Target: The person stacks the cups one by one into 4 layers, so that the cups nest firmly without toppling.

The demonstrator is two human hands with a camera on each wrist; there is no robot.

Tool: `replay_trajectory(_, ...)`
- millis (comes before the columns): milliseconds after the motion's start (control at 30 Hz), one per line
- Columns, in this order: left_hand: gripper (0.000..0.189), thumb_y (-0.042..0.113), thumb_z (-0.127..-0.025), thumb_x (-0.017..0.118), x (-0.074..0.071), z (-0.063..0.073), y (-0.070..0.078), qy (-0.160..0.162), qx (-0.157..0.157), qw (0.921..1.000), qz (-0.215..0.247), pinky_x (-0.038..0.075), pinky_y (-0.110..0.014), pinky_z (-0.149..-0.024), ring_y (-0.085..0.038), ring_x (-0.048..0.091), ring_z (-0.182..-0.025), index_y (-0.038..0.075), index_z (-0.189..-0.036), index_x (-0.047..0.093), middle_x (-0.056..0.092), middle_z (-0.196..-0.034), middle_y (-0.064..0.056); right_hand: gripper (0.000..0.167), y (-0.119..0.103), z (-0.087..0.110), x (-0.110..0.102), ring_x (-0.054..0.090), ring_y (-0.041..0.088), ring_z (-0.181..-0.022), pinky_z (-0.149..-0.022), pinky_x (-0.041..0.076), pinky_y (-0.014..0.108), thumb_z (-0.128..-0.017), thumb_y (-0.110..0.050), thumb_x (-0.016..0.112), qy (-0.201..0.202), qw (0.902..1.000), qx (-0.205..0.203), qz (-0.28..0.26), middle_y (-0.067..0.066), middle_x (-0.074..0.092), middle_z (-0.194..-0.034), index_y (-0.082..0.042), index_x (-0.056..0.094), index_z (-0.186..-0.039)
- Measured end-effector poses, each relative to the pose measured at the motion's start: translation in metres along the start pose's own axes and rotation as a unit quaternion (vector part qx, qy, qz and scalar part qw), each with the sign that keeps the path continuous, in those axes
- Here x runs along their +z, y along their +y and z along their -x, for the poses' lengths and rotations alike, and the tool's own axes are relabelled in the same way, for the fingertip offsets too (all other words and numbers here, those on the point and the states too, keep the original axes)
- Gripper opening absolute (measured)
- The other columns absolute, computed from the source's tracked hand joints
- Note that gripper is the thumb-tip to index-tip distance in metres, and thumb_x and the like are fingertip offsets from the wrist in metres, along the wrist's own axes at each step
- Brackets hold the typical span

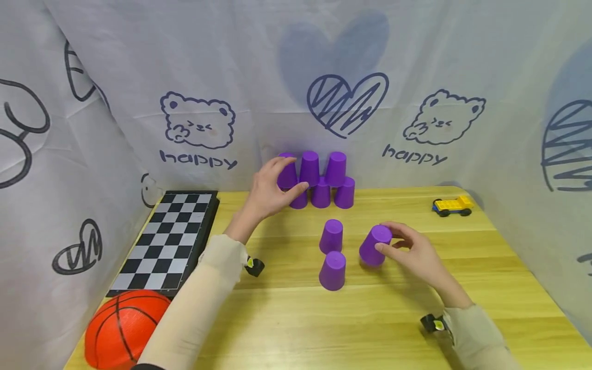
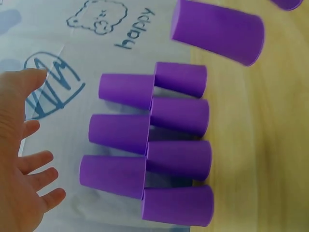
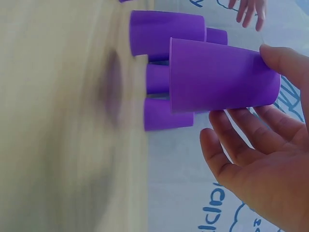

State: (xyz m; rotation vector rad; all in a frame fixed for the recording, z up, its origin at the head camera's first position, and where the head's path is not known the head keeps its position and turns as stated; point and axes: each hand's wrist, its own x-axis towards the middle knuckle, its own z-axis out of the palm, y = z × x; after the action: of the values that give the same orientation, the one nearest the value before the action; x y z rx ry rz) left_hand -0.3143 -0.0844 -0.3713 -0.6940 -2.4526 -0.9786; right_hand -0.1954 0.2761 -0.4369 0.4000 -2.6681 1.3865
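Right grip pinches 1 purple cup, mouth down, long axis near upright.
Left grip spread, holding nothing; left wrist view shows 4 bottom-row cups, head view only 3.

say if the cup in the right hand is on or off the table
Off: the right hand holds the purple cup, its rim apart from its shadow on the table.

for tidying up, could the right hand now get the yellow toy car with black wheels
Probably not yet: the right hand holds a tapered purple cup, though only bare tabletop separates hand and car.
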Motion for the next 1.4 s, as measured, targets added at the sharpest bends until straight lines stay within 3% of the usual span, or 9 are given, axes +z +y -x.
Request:
replay_trajectory(167, 0.061, 0.043, -0.091, 0.079, 0.005, 0.017, 0.006, -0.011, 0.031, 0.9991, 0.025, 0.052, -0.054, -0.109, -0.036, 0.059, -0.134, 0.01, -0.141, 0.064, 0.061, -0.146, -0.017, 0.051, -0.006, -0.011, -0.006, 0.062, -0.005, -0.106, -0.087, 0.056, 0.017, -0.097, -0.025, 0.078, 0.014, 0.9999, -0.01, 0.002, 0.012, 0.073, -0.129, -0.008, 0.062, -0.143)
replay_trajectory(300, 0.061, 0.039, -0.091, 0.08, 0.007, 0.033, 0.013, -0.036, 0.032, 0.9974, 0.054, 0.057, -0.049, -0.102, -0.033, 0.06, -0.131, 0.01, -0.141, 0.063, 0.063, -0.144, -0.014, 0.05, -0.011, -0.021, -0.009, 0.063, -0.005, -0.105, -0.086, 0.056, 0.017, -0.097, -0.024, 0.079, 0.023, 0.9995, -0.019, 0.006, 0.013, 0.073, -0.129, -0.009, 0.063, -0.142)
replay_trajectory(533, 0.06, 0.037, -0.091, 0.081, 0.013, 0.058, 0.024, -0.072, 0.035, 0.9936, 0.081, 0.05, -0.047, -0.115, -0.028, 0.059, -0.137, 0.011, -0.142, 0.063, 0.064, -0.145, -0.009, 0.049, -0.026, -0.042, -0.014, 0.063, 0.001, -0.104, -0.085, 0.054, 0.015, -0.097, -0.028, 0.078, 0.034, 0.9988, -0.028, 0.021, 0.012, 0.075, -0.126, -0.012, 0.064, -0.141)
replay_trajectory(867, 0.06, 0.033, -0.089, 0.083, 0.023, 0.089, 0.035, -0.103, 0.054, 0.9867, 0.113, 0.052, -0.045, -0.113, -0.027, 0.063, -0.135, 0.009, -0.14, 0.065, 0.068, -0.142, -0.008, 0.057, -0.044, -0.068, -0.013, 0.062, 0.016, -0.113, -0.092, 0.053, 0.024, -0.098, -0.041, 0.076, 0.025, 0.9993, -0.011, 0.026, 0.009, 0.072, -0.132, -0.015, 0.06, -0.146)
replay_trajectory(1233, 0.061, 0.039, -0.092, 0.081, 0.034, 0.116, 0.049, -0.181, 0.02, 0.9731, 0.142, 0.054, -0.047, -0.108, -0.025, 0.062, -0.134, 0.014, -0.145, 0.062, 0.065, -0.147, -0.003, 0.053, -0.062, -0.099, -0.01, 0.064, 0.021, -0.116, -0.092, 0.053, 0.027, -0.098, -0.037, 0.075, 0.042, 0.9985, -0.033, 0.008, 0.01, 0.072, -0.132, -0.015, 0.061, -0.144)
replay_trajectory(1400, 0.061, 0.034, -0.09, 0.083, 0.042, 0.122, 0.05, -0.177, 0.047, 0.9721, 0.146, 0.057, -0.046, -0.104, -0.027, 0.066, -0.126, 0.009, -0.142, 0.064, 0.071, -0.137, -0.008, 0.054, -0.072, -0.113, -0.01, 0.065, 0.024, -0.119, -0.094, 0.052, 0.03, -0.098, -0.039, 0.075, 0.045, 0.9982, -0.04, 0.003, 0.011, 0.071, -0.133, -0.016, 0.061, -0.145)
